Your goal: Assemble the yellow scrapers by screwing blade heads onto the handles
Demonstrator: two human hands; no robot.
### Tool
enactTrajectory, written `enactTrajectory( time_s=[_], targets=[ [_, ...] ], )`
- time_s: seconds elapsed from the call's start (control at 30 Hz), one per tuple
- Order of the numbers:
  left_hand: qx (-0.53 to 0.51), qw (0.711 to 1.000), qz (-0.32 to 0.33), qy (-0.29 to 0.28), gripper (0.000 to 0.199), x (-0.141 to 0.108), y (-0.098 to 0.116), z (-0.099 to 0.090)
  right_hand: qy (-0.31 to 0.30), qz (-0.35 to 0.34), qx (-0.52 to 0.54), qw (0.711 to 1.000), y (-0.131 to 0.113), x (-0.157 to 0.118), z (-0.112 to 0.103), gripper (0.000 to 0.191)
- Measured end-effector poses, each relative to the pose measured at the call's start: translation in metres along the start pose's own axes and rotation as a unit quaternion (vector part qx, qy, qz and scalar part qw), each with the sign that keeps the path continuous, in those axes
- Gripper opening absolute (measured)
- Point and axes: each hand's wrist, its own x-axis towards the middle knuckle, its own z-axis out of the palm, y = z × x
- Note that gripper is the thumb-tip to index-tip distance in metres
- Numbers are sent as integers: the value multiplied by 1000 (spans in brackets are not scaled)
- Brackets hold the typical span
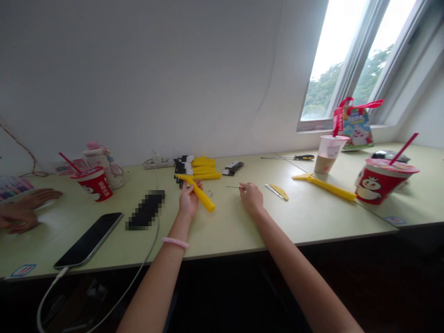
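My left hand (189,200) is wrapped round a yellow plastic handle (204,196), which slants down to the right over the table. My right hand (251,196) pinches a thin metal rod (233,187) that points left toward the handle without touching it. Tiny metal pieces (211,194) lie on the table between my hands. Behind my left hand is a pile of yellow handles (205,169) with black parts. To the right of my right hand lies a yellow piece with a silvery blade (277,192).
Another yellow tool (326,187) and a screwdriver (303,157) lie right, near a clear cup (326,157) and red cup (376,182). Dark packets (233,168) lie behind. Left are a phone (88,240) with cable, another red cup (95,185) and another person's hands (27,208).
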Motion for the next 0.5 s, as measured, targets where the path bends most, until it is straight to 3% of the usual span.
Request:
enactTrajectory(
  time_s=[0.1, 0.27, 0.5],
  targets=[
    [-19, 999, -22, -34, 32, -5, 4, 2, -39, 21, -58, 997, -1, -1, -1, 29],
    [-44, 997, -58, -26, 24, -1, 3, 8, -71, 65, -108, 989, -6, 11, 1, 33],
    [-34, 994, -108, -6, 25, 33, -14, 24, -88, 48, 1, 995, 1, 78, 33, 44]
  ],
)
